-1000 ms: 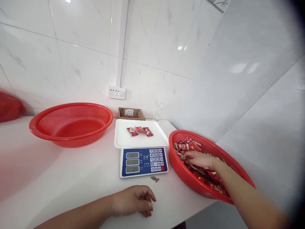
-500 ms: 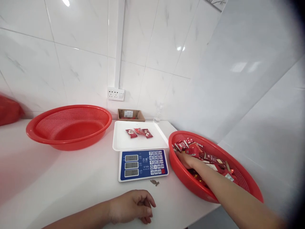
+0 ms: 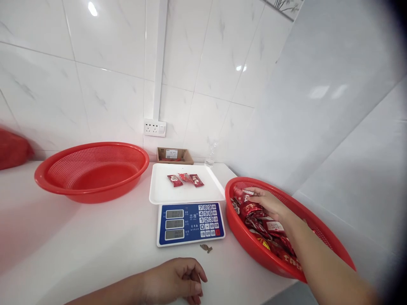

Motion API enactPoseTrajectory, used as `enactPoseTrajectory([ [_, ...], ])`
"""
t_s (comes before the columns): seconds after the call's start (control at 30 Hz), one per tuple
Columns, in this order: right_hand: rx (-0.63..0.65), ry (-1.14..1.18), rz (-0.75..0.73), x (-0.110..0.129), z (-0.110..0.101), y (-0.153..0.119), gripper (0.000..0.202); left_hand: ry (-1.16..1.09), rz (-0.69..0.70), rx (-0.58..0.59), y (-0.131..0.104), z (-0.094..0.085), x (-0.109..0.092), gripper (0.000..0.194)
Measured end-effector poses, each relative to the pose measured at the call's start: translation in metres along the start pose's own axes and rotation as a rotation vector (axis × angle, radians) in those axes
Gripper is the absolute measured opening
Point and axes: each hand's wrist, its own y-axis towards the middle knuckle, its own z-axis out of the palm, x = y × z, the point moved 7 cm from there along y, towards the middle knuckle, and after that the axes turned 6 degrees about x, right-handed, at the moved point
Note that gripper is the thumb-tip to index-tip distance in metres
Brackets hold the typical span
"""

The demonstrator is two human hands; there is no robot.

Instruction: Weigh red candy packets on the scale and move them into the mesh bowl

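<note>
Inside the red basket (image 3: 321, 222) on the right, my right hand (image 3: 270, 204) has its fingers and thumb closed around the edge of a red snack packet (image 3: 241, 195). Other red wrapped packets (image 3: 254, 226) lie heaped below it, some under my forearm. My left hand (image 3: 178, 279) rests near the front of the table, loosely curled with a gap between thumb and fingers, holding nothing. Three small red packets (image 3: 186, 180) lie on the white tray of the digital scale (image 3: 190, 224), whose blue panel faces me.
A second red basket (image 3: 92, 192) stands on the left, with a red bag (image 3: 14, 148) beyond it. Behind the scale are a cardboard box (image 3: 174, 156) and a clear plastic item (image 3: 210, 156). A brown scrap (image 3: 206, 248) lies before the scale on the white table (image 3: 104, 241).
My right hand has moved up and to the right within the basket, and the packets there have shifted, showing different wrappers. My left hand has hardly moved.
</note>
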Motion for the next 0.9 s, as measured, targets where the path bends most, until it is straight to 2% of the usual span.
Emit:
enactPoseTrajectory([
  [0.13,0.001,0.307,0.089,0.0,-0.002,-0.009,0.051,-0.007,0.002,0.001,0.0,0.0,0.0,0.051],
  [0.3,-0.02,0.4,0.11,-0.002,-0.001,-0.011,0.04,-0.014,0.002,0.002,0.0,0.0,-0.002,0.052],
  [0.5,-0.049,0.358,0.096,-0.009,-0.002,-0.005,0.032,-0.016,-0.008,-0.006,-0.002,0.001,-0.003,0.054],
  [0.9,-0.055,0.214,0.069,-0.012,-0.003,-0.007,0.036,-0.008,0.011,-0.003,0.002,0.0,0.001,0.054],
])
